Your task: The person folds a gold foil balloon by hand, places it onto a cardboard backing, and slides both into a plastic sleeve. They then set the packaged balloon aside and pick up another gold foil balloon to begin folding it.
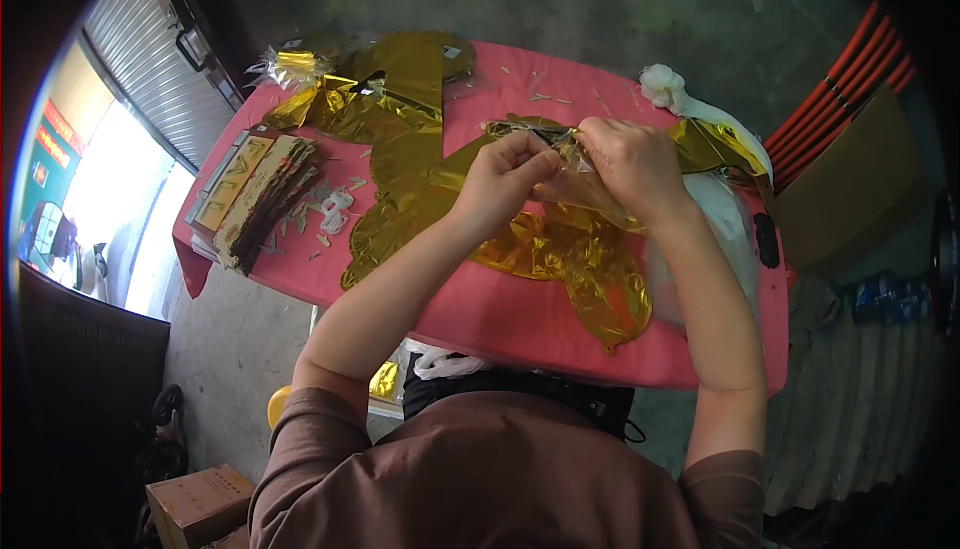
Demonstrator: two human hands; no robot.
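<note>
Over the middle of the pink table, my left hand (507, 179) pinches the near edge of a clear plastic bag (585, 189). Beside it, my right hand (636, 167) is closed on the same bag from the right. Something dark and gold shows at the top of the bag, partly hidden by the fingers. Below my hands lies a flat gold foil balloon (520, 249), its rounded end reaching toward the table's front edge. More gold foil (405, 84) is spread at the back left.
The pink table (480, 324) carries a stack of cards (262, 194), a white string bundle (336, 211) and small scraps on the left. White plastic (715, 234) and a dark object (767, 241) lie at the right. A cardboard box (200, 501) stands on the floor.
</note>
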